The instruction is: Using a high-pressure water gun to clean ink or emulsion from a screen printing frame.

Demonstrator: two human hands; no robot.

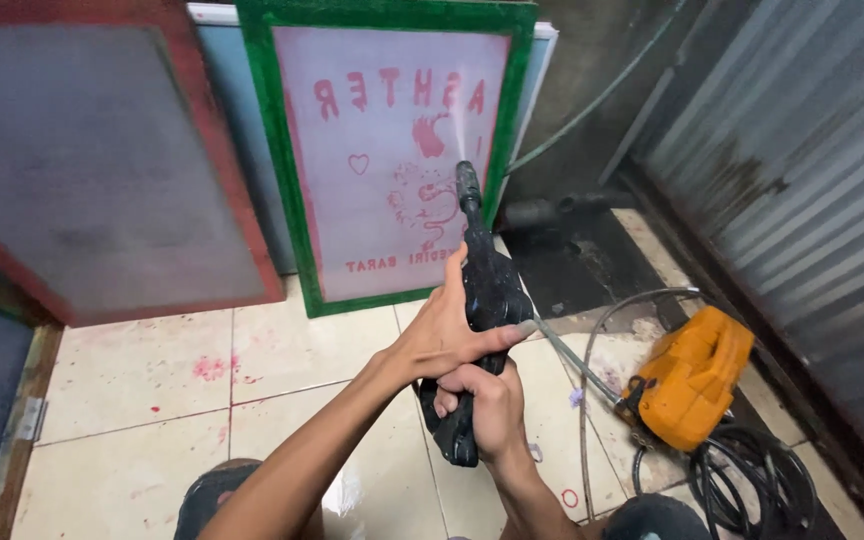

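Both hands grip a black pressure-washer spray gun (480, 270) that points away from me. My left hand (447, 325) wraps the gun's upper body, and my right hand (492, 405) closes around its lower handle. A thin jet of water leaves the nozzle and hits a green-framed printing screen (392, 140) leaning against the wall. That screen's pale mesh carries pinkish-red lettering, a heart and a drawing. A grey hose (577, 365) runs from the gun to the right.
A red-framed screen (102, 170) leans at the left. An orange pressure-washer unit (692, 375) sits on the floor at the right with coiled black cable (752, 480). Corrugated metal wall (802, 170) runs along the right. The tiled floor (152, 370) is wet with red stains.
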